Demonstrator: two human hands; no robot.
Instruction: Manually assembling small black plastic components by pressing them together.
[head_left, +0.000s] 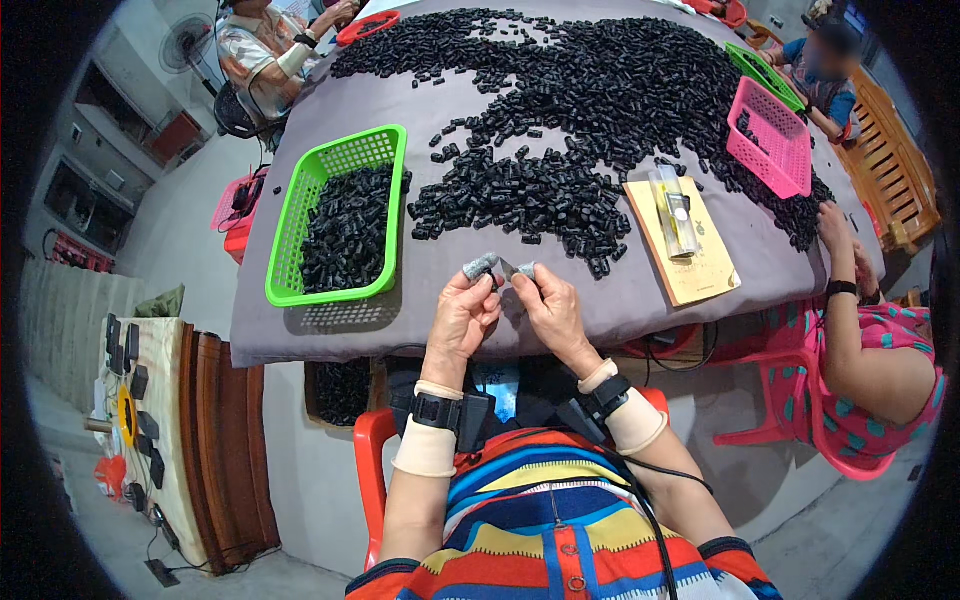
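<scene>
Just over the near edge of the table, my two hands meet with their fingertips close together. My left hand [463, 315] is closed in a pinch on a small black cylindrical part [494, 281], mostly hidden by the fingers. My right hand [552, 312] pinches a small pointed grey blade [507, 268], its tip directed at the part. Grey covers wrap fingertips on both hands. Beyond them lies a big heap of the same black parts [570, 190]. To the left, a green basket [276, 268] holds many of these parts.
A yellowish book or pad [707, 275] with a clear case [675, 215] on top lies to the right. Farther right stand a pink basket [775, 165] and another green basket [765, 75]. Other people sit around the grey-covered table [310, 340]. A cable hangs below its edge.
</scene>
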